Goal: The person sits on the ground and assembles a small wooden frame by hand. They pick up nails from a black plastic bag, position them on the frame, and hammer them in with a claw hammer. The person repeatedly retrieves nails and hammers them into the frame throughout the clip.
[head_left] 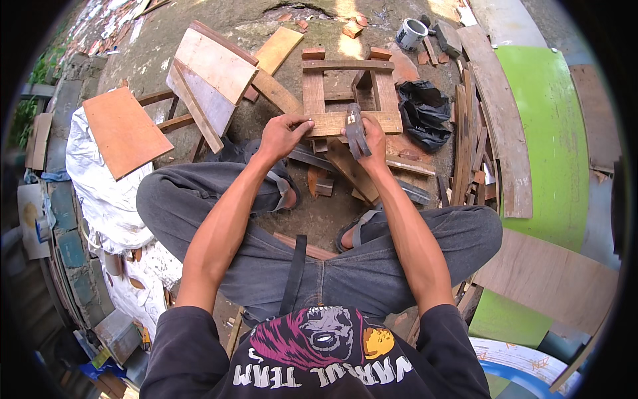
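Note:
A small rectangular wooden frame (314,91) of rough planks lies on the ground in front of me, with a narrow bar across its far end. Across its near end runs a wooden slat (332,123). My left hand (282,138) is closed at the slat's left end, thumb and fingers pressed against it; anything small in the pinch is hidden. Held just above the slat is a dark claw hammer (356,133), with my right hand (372,141) wrapped round it close to the head. The hammer's handle is mostly hidden by the hand.
Wood offcuts (352,171) lie between my feet. Left stand a box-like wooden piece (206,63) and an orange-brown board (126,130). Right are a black plastic bag (423,114), stacked planks (462,143) and a green sheet (545,126). A paint can (412,33) stands beyond.

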`<state>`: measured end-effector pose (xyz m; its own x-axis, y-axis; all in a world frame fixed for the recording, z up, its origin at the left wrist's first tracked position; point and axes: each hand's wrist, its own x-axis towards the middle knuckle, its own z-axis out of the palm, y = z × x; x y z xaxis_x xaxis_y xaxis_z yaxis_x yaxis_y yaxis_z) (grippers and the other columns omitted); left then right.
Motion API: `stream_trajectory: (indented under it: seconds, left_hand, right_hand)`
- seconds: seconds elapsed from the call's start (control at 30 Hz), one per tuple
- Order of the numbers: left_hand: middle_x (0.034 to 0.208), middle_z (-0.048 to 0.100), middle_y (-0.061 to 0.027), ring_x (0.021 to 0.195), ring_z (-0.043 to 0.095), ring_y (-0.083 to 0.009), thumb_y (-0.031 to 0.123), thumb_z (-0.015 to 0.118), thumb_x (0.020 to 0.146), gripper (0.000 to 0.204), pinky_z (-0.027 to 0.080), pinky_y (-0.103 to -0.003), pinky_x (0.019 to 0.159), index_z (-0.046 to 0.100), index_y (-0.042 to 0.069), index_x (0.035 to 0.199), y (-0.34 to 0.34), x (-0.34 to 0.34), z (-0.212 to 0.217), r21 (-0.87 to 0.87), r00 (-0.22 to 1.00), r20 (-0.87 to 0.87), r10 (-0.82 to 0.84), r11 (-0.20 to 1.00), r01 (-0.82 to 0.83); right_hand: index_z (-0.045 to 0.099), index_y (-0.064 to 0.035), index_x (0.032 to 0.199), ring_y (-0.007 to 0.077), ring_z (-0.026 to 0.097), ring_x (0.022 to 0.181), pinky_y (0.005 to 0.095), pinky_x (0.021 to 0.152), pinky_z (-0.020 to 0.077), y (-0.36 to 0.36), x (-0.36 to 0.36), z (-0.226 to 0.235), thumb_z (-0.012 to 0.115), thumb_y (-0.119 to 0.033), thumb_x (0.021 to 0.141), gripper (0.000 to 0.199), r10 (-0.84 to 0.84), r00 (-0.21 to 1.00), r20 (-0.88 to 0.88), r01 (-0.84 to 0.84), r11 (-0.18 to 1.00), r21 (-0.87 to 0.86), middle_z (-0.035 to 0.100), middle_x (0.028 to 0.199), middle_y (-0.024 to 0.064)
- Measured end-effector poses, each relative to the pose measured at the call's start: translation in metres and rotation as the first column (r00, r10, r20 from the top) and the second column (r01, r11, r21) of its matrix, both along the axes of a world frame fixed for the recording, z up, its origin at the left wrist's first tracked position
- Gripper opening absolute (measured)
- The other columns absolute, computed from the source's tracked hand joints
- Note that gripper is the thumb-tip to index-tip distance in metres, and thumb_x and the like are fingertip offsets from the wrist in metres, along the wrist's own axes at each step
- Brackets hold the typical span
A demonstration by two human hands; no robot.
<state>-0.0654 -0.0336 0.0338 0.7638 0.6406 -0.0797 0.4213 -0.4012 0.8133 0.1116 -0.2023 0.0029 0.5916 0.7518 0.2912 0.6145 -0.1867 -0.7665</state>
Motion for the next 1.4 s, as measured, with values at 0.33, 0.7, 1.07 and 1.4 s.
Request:
stream_trajectory:
  seconds: [0.33, 0.7, 1.07, 1.4]
  left_hand:
    - [0.096, 0.075, -0.0130, 0.088, 0.072, -0.0215, 0.026, 0.072, 0.091, 0.027, 0.053, -0.032, 0.080, 0.075, 0.002, 0.103, 0.004, -0.004, 0.003, -0.022, 0.997, 0.024, -0.071, 0.997, 0.072]
    - [0.097, 0.074, -0.0140, 0.089, 0.072, -0.0261, 0.024, 0.072, 0.091, 0.024, 0.054, -0.033, 0.078, 0.075, 0.004, 0.102, 0.003, -0.005, 0.003, 0.071, 0.994, 0.062, -0.091, 0.994, 0.087]
    - [0.096, 0.074, -0.0126, 0.089, 0.071, -0.0285, 0.023, 0.072, 0.090, 0.021, 0.054, -0.034, 0.077, 0.076, 0.004, 0.100, -0.001, -0.006, 0.001, 0.125, 0.993, 0.090, -0.078, 0.990, 0.066]
    - [0.095, 0.072, -0.0103, 0.085, 0.070, -0.0266, 0.020, 0.071, 0.091, 0.018, 0.054, -0.033, 0.074, 0.075, 0.005, 0.100, -0.019, -0.011, -0.012, 0.202, 0.967, 0.255, 0.025, 0.976, -0.079]
  right_hand:
    - [0.069, -0.0004, 0.090, 0.0291, 0.066, 0.095, 0.0358, 0.083, 0.0504, 0.000, 0.000, -0.002, 0.081, -0.022, 0.080, 0.027, -0.009, 1.000, -0.014, 0.009, 1.000, -0.006, 0.066, 0.109, 0.0134]
    - [0.068, 0.0005, 0.090, 0.0302, 0.066, 0.094, 0.0362, 0.082, 0.0501, 0.000, -0.001, 0.004, 0.080, -0.022, 0.080, 0.027, 0.013, 1.000, -0.007, -0.013, 1.000, 0.028, 0.066, 0.107, 0.0139]
    - [0.069, -0.0019, 0.092, 0.0335, 0.065, 0.098, 0.0391, 0.085, 0.0504, 0.000, -0.003, 0.007, 0.074, -0.009, 0.075, 0.019, 0.009, 1.000, -0.028, -0.009, 1.000, 0.006, 0.066, 0.105, 0.0155]
    - [0.068, 0.0011, 0.089, 0.0295, 0.065, 0.096, 0.0370, 0.083, 0.0494, 0.000, -0.006, 0.028, 0.080, -0.029, 0.083, 0.033, 0.045, 0.992, -0.117, -0.053, 0.997, -0.064, 0.066, 0.108, 0.0156]
